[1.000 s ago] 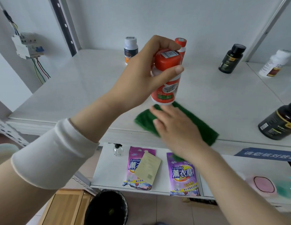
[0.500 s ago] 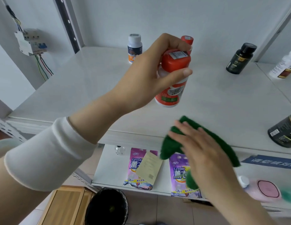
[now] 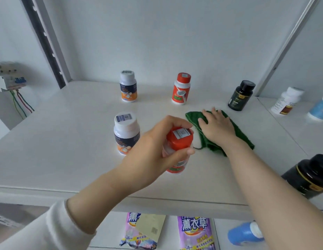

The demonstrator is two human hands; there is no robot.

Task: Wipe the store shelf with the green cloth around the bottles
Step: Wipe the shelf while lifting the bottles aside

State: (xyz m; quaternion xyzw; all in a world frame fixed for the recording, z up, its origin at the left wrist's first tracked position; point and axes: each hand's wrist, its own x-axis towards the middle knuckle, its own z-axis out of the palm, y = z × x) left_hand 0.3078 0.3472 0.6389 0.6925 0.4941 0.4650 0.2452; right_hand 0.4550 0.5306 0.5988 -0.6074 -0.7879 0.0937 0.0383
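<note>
The left hand (image 3: 153,156) grips a red-capped bottle (image 3: 178,141) near the front of the white shelf (image 3: 67,141), fingers (image 3: 175,121) curled over the cap. It is not clear whether its base touches the shelf. The right hand (image 3: 216,127) lies flat on the green cloth (image 3: 192,117), with straight fingers pressing it down. Other bottles stand around: a white-capped one (image 3: 126,134) just beside the left hand, and three at the back, namely a white-capped (image 3: 128,86), a red-capped (image 3: 181,89) and a black one (image 3: 241,95).
</note>
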